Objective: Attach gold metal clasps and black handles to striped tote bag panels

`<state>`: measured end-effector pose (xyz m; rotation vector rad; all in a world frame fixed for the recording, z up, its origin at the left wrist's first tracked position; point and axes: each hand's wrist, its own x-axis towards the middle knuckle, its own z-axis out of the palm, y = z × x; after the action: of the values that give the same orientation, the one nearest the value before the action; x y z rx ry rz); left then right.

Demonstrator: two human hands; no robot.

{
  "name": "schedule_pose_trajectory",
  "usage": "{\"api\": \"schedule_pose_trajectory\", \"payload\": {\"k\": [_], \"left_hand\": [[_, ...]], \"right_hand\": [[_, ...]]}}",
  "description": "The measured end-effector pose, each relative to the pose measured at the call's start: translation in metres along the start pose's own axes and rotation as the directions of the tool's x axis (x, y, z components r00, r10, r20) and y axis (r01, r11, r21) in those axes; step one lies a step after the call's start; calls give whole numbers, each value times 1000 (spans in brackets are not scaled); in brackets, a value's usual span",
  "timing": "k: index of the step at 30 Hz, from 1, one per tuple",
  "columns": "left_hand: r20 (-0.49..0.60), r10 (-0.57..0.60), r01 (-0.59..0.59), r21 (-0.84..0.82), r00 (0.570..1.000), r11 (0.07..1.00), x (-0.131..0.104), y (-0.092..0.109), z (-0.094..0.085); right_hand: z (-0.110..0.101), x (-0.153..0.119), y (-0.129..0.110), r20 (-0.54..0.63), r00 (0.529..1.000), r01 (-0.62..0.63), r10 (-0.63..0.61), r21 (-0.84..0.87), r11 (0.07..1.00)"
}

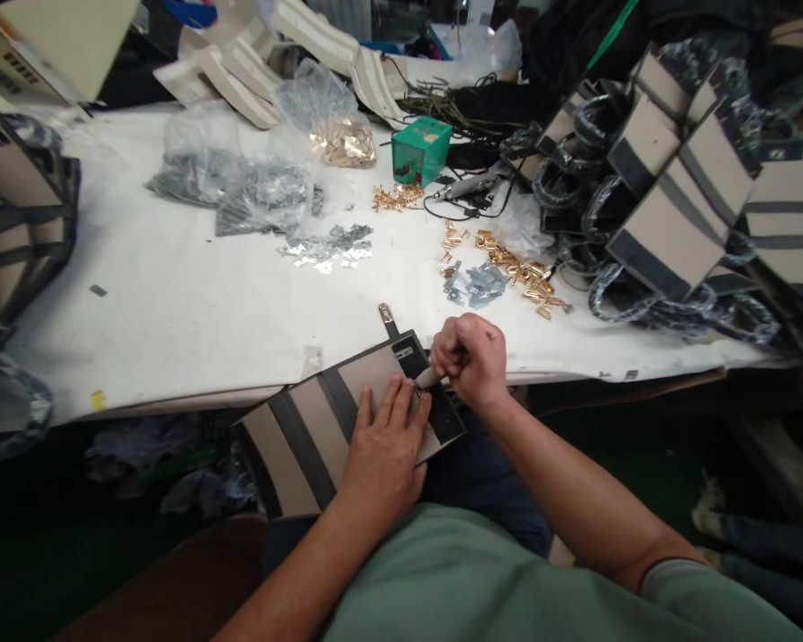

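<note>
A beige panel with black bands point(318, 437) rests slanted against the table's front edge, above my lap. My left hand point(384, 446) lies flat on it, fingers stretched out and holding it down. In my closed right hand point(472, 357) is a tool with a tapered grey nose point(429, 378). Its tip points down at the panel's black end, right by my left fingertips; a small metal piece there is partly covered. Nearby on the black end is a silver metal plate point(403, 353). A short black strap with a metal end point(387, 317) sticks out from the panel's far edge.
Loose silver plates point(335, 248), grey plates point(476, 283) and gold fittings point(518, 265) lie on the white table point(174, 303). Behind are plastic bags of parts point(264, 192), a green box point(420, 150) and a corded pen-like tool point(467, 185). Beige-black bags point(675, 205) pile up right.
</note>
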<state>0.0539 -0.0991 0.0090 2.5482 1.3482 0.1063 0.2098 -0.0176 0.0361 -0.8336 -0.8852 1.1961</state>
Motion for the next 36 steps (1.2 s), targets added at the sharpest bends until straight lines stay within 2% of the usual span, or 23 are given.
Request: {"api": "schedule_pose_trajectory", "payload": {"k": [2,3,5,6,8,11,14,19,24,28,30,36], "left_hand": [[-18,-3,2,-22,1000,1000,-1,0,1],[-29,-5,4,-35,1000,999,-2,-1,1],[-49,-7,4,-62,999,998,-3,-1,2],[-57,-9,5,-75,998,997,-4,-2,2],[-71,-16,10,-93,997,996,-5,-2,2],[-81,-30,21,-110,996,994,-7,-4,3],[-74,-17,8,-117,997,993,-8,-5,4],[-56,-17,10,-124,998,992,-6,-6,2],[-90,-16,2,-155,996,988,-7,-7,4],[-156,-40,3,-233,987,972,-9,-8,10],[-178,-53,4,-266,983,964,-9,-9,13],[-173,-46,0,-253,984,967,-11,-11,14]], "right_hand": [[11,-7,-3,170,984,83,-45,-224,971],[16,-9,-4,269,962,146,-58,-321,936],[25,-11,-8,417,907,259,-63,-432,864],[28,-11,-10,442,896,274,-54,-453,848],[28,-8,-14,392,920,211,-16,-458,864],[22,-5,-19,242,970,95,2,-387,917],[19,-8,-20,196,979,122,-56,-343,931],[23,-13,-10,279,960,144,-20,-431,891],[36,-12,-16,360,933,192,-10,-472,860],[50,-13,-18,538,843,335,-17,-501,798],[51,-14,-15,574,819,364,-10,-506,782],[37,-12,-8,561,828,384,-23,-536,752]]}}
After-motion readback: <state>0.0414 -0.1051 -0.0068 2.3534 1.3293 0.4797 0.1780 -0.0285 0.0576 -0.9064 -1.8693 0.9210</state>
